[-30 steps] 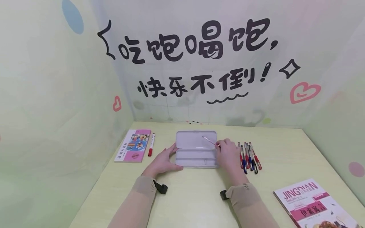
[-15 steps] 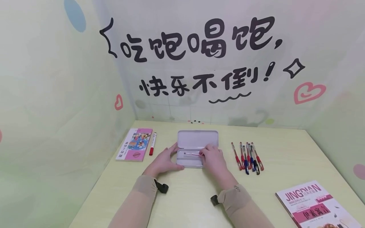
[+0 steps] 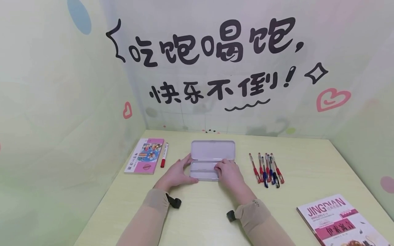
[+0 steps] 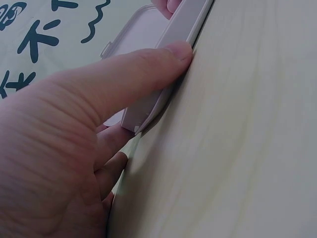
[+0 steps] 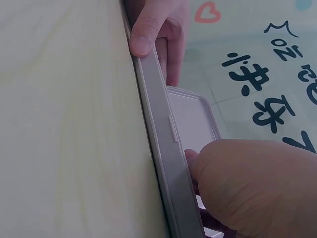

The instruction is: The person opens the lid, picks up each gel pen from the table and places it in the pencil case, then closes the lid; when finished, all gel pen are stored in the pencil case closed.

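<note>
Head: the gel pen (image 3: 205, 169) has dropped into the open pencil case (image 3: 213, 150), far compartment, seemingly nearly stowed. Left wrist: fingers of the left hand (image 4: 74, 116) grip the case's left end. Right wrist: the right hand (image 5: 257, 186) mostly hides its fingers; pinching or not, I cannot tell.

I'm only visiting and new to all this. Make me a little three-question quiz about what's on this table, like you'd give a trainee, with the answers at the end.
1. Which hand has its fingers over the compartments of the open pencil case?

2. What lies right beside the book on the left?
A) a ruler
B) a marker
C) a cup

3. Fill in the gap: the loose pens show red, blue and ____.

Key:
1. The right hand
2. B
3. black
</note>
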The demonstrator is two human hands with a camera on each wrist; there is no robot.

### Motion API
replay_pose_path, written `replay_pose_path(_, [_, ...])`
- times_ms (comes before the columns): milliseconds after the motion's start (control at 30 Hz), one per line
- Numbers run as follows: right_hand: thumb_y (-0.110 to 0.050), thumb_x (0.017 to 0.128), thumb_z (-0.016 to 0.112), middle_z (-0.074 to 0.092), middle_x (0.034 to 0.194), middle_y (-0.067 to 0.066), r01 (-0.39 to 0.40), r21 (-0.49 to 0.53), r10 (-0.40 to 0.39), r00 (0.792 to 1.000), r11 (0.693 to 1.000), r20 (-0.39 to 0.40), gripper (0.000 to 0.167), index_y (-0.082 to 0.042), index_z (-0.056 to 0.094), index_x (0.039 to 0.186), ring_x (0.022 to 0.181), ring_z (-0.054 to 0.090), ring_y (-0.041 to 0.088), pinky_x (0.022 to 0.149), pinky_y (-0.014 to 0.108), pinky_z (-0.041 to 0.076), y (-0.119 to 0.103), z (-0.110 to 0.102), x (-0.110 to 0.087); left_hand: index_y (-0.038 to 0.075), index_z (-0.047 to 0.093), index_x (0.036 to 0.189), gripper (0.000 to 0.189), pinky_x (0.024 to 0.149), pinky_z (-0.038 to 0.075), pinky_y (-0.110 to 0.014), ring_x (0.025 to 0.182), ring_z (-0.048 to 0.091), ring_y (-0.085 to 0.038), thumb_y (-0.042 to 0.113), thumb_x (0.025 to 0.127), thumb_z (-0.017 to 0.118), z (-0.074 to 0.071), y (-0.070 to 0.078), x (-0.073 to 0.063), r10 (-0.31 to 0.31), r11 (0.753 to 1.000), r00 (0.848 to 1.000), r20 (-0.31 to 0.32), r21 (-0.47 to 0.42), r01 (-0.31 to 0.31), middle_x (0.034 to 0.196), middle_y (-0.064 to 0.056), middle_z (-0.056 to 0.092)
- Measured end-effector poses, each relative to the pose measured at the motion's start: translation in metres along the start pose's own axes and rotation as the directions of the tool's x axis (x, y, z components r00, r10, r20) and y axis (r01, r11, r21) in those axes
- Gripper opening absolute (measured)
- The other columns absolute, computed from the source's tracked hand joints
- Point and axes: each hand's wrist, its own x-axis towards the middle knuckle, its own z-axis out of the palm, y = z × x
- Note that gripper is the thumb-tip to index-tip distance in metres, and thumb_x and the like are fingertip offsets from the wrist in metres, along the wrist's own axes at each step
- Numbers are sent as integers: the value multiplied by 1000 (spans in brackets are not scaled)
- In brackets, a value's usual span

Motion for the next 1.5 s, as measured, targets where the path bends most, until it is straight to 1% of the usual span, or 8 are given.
replay_pose_path(267, [-16, 103, 75, 75, 105, 8, 0, 73, 2, 1000, 997, -25, 9, -11, 83, 106, 103, 71, 34, 97, 54, 61, 6, 2, -2, 39, 21, 177, 132, 136, 20, -73, 171, 19, -48, 56, 72, 100, 1, 0, -1, -6, 1000, 1000, 7, 5, 6, 172, 13, 49])
replay_pose_path(433, [-20, 106, 72, 74, 124, 12, -116, 191, 120, 993, 975, -9, 20, -10, 79, 122, 119, 69, 36, 109, 57, 59, 13, -7, -2, 37, 22, 177, 132, 138, 19, -72, 171, 19, -48, 54, 72, 101, 1, 0, 0, 12, 1000, 1000, -1, 3, -12, 172, 13, 50])
replay_pose_path(667, [-27, 110, 66, 70, 136, 14, -232, 275, 268, 958, 933, -101, 34, -12, 71, 140, 131, 65, 40, 115, 62, 55, 42, -21, -3, 36, 22, 177, 132, 138, 18, -70, 172, 17, -47, 54, 72, 101, 0, 1, 0, 8, 1000, 1000, -3, 6, -8, 172, 15, 49])
replay_pose_path(833, [-29, 113, 60, 67, 139, 15, -335, 310, 392, 908, 890, -144, 41, -10, 64, 149, 130, 63, 40, 111, 63, 56, 66, -33, -12, 36, 21, 177, 133, 137, 19, -73, 171, 18, -49, 57, 73, 100, 0, 0, 1, 21, 1000, 1000, 1, 9, -21, 173, 15, 48])
replay_pose_path(1000, [-30, 113, 57, 65, 140, 19, -413, 283, 472, 862, 865, -183, 43, -8, 62, 150, 130, 61, 42, 109, 65, 53, 90, -45, -20, 34, 21, 177, 134, 137, 19, -73, 171, 18, -49, 57, 72, 100, -1, 1, 0, 24, 1000, 1000, -2, 11, -24, 172, 14, 49])
replay_pose_path(1200, [-25, 111, 57, 58, 147, 32, -503, 291, 570, 787, 814, -237, 44, 0, 62, 147, 135, 55, 53, 111, 70, 51, 116, -59, -33, 35, 19, 178, 135, 138, 19, -71, 171, 18, -48, 58, 72, 100, -1, 1, 1, 21, 1000, 1000, 5, 20, -21, 172, 16, 48])
replay_pose_path(1333, [-26, 111, 54, 51, 156, 36, -607, 269, 660, 724, 748, -203, 50, 1, 57, 153, 142, 47, 59, 116, 74, 45, 126, -64, -39, 34, 21, 178, 134, 138, 18, -72, 171, 18, -49, 56, 72, 101, -1, 2, 1, 20, 1000, 1000, -2, 11, -20, 172, 15, 50])
replay_pose_path(1500, [-35, 112, 51, 46, 159, 37, -726, 206, 753, 648, 656, -114, 58, -2, 49, 160, 140, 44, 60, 113, 74, 42, 134, -69, -42, 34, 21, 177, 134, 138, 17, -71, 171, 18, -49, 56, 72, 101, -1, 2, 0, 22, 1000, 1000, -2, 3, -22, 171, 14, 50])
